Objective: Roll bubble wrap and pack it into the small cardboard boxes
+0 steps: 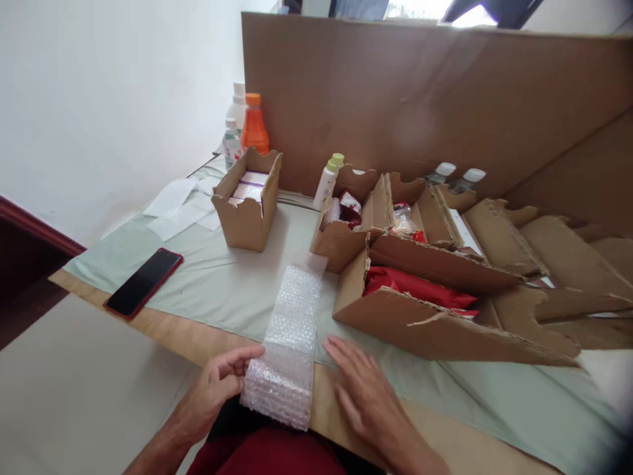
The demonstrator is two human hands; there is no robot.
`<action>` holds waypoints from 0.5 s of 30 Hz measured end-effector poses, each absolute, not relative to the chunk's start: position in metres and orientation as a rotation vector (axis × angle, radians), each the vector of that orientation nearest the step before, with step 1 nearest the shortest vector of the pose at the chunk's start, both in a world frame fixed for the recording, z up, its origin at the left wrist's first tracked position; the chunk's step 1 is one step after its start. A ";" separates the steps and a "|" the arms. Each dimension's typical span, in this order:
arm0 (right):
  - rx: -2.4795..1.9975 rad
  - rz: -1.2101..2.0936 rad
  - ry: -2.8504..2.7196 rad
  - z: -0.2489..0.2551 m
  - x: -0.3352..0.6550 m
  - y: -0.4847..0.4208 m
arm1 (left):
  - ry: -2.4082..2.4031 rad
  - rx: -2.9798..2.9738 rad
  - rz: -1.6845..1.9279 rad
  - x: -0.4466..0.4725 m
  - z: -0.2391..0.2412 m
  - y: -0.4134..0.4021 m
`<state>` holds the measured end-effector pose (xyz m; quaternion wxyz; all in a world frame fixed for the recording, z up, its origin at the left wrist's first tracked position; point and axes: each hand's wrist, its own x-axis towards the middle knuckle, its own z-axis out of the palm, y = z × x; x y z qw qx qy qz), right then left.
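Bubble wrap runs between left hand and right hand, near end at the surface edge. Left is half-curled against it, can't tell if gripping; right is spread wide, just beside. Phone sits beyond the left.

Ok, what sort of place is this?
Probably a small indoor packing station: a strip of bubble wrap lies at the front of a cloth-covered table, with open cardboard bins holding goods and a tall cardboard panel behind.
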<state>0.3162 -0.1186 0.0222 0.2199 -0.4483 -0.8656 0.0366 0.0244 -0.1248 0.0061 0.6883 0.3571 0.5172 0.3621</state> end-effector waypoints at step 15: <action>-1.458 0.654 -1.789 -0.015 0.263 -0.126 | 1.439 1.541 0.816 0.049 0.002 -0.119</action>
